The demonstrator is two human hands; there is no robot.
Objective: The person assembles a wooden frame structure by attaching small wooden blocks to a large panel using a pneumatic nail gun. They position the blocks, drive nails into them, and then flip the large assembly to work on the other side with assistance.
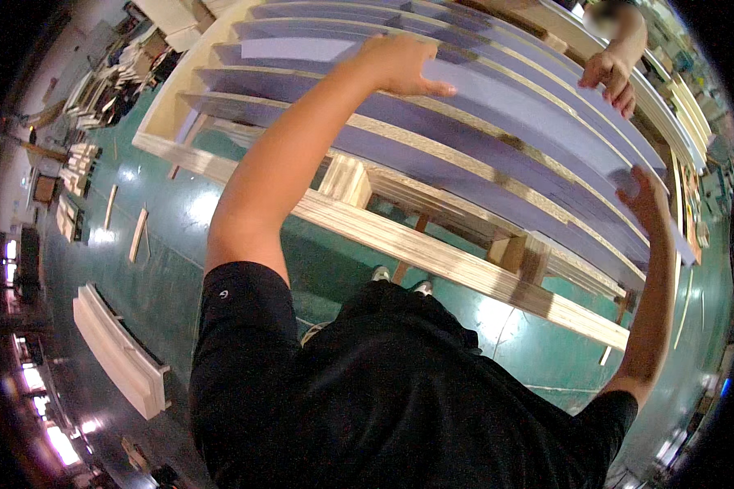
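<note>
While held flat over the wooden rack (432, 244), a long purple panel (497, 98) is steadied by three hands.
Left hand (400, 63) lies spread on top; right hand (649, 200) is clamped on the near edge; a co-worker's hand (610, 77) grips the far edge. Uneven lowering could let it slip between slats.

1. the left hand (400, 63) lies flat on a purple board (497, 98), so its palm and whatever is under it are hidden.
2. the right hand (648, 200) curls over the board's near end; its fingertips are out of sight.
3. a co-worker's hand (610, 80) shows at the far side, the rest of that person blurred and cut off by the rim.
4. the shoes (400, 279) are mostly hidden by the black shirt (400, 391).
5. stacks by the left rim are too small to tell.
</note>
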